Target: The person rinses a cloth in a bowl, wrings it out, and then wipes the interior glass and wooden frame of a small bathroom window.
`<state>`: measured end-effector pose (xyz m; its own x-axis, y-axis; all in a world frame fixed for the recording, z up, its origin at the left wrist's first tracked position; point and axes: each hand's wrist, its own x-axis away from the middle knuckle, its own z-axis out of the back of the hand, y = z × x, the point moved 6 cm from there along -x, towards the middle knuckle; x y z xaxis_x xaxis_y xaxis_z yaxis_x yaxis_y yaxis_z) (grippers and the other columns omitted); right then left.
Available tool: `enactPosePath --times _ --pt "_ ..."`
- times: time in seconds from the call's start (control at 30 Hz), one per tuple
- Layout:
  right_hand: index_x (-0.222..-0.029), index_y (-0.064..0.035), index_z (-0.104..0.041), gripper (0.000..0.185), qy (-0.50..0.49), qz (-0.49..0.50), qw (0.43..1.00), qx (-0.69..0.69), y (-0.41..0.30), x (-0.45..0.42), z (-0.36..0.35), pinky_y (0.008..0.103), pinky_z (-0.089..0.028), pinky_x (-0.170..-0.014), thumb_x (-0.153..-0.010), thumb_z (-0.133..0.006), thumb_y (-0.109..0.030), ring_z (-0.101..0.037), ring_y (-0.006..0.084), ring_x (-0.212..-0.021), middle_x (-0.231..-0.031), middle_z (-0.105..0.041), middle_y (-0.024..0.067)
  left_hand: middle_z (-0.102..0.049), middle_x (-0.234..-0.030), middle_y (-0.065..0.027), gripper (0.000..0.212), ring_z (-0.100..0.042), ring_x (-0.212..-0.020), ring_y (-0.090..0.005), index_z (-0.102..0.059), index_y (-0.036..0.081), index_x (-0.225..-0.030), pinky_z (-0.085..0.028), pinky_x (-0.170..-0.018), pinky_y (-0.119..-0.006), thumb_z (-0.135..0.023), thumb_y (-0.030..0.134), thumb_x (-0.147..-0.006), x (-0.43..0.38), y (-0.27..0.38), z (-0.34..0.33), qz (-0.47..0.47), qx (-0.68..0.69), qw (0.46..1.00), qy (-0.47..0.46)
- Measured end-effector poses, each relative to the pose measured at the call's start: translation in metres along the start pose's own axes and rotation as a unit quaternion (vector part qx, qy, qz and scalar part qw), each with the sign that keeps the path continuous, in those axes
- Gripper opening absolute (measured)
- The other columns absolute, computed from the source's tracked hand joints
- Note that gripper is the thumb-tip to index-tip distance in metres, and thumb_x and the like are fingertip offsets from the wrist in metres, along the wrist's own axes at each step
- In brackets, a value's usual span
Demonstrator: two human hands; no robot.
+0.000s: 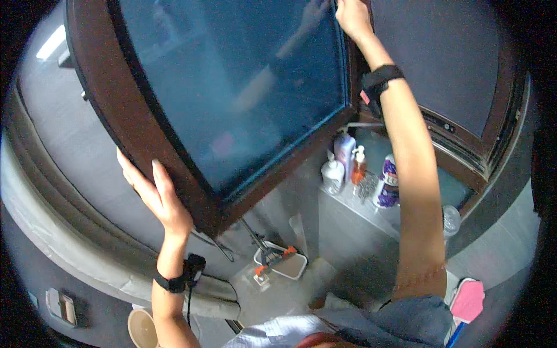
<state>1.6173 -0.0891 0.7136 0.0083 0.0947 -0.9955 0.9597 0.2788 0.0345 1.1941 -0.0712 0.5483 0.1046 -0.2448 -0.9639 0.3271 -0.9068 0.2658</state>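
A large window sash with a dark brown frame and bluish glass stands swung open before me. My left hand grips the outer edge of its frame, the thumb on the near face and the fingers around the side. At the top, my right hand is closed at the sash's other side, by the brown window frame; what its fingers hold is partly cut off by the picture's rim. Reflections of an arm show in the glass.
Below the sash, a ledge carries pump bottles, a purple-and-white container and a clear jar. A squeegee-like tool lies low at centre. A pink pad on a blue handle is lower right, a beige bucket lower left.
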Motion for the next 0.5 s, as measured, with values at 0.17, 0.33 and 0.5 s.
enactPosePath --times 0.17,0.33,0.5 --pt "-0.127 -0.0109 -0.049 0.042 -0.014 -0.07 0.994 0.085 -0.01 0.121 0.015 0.0405 -0.045 -0.092 -0.086 -0.043 -0.004 -0.051 0.0387 -0.111 -0.127 -0.049 0.0193 -0.037 -0.13 -0.0262 0.065 -0.036 -0.12 -0.0349 -0.021 -0.009 -0.137 -0.025 -0.103 -0.038 -0.052 0.024 -0.09 0.002 0.003 0.0 -0.013 0.005 1.0 0.004" --pt "-0.133 -0.0161 -0.044 0.046 -0.047 -0.187 0.974 0.115 -0.046 0.212 0.026 0.0398 -0.048 -0.083 -0.087 -0.046 -0.008 -0.057 0.0378 -0.102 -0.121 -0.053 0.0196 -0.037 -0.125 -0.0298 0.077 -0.038 -0.117 -0.0386 -0.019 -0.013 -0.135 -0.028 -0.102 -0.038 -0.059 0.032 -0.086 -0.002 0.0 0.004 -0.058 -0.059 0.996 -0.011" --pt "-0.13 -0.0139 -0.047 0.048 -0.124 -0.259 0.951 0.117 -0.106 0.248 0.026 0.0368 -0.048 -0.086 -0.084 -0.047 -0.002 -0.057 0.0344 -0.105 -0.125 -0.051 0.018 -0.03 -0.135 -0.0296 0.081 -0.027 -0.129 -0.0379 -0.015 -0.007 -0.139 -0.015 -0.108 -0.037 -0.059 0.034 -0.087 -0.001 0.0 0.016 -0.03 0.025 0.997 -0.062"
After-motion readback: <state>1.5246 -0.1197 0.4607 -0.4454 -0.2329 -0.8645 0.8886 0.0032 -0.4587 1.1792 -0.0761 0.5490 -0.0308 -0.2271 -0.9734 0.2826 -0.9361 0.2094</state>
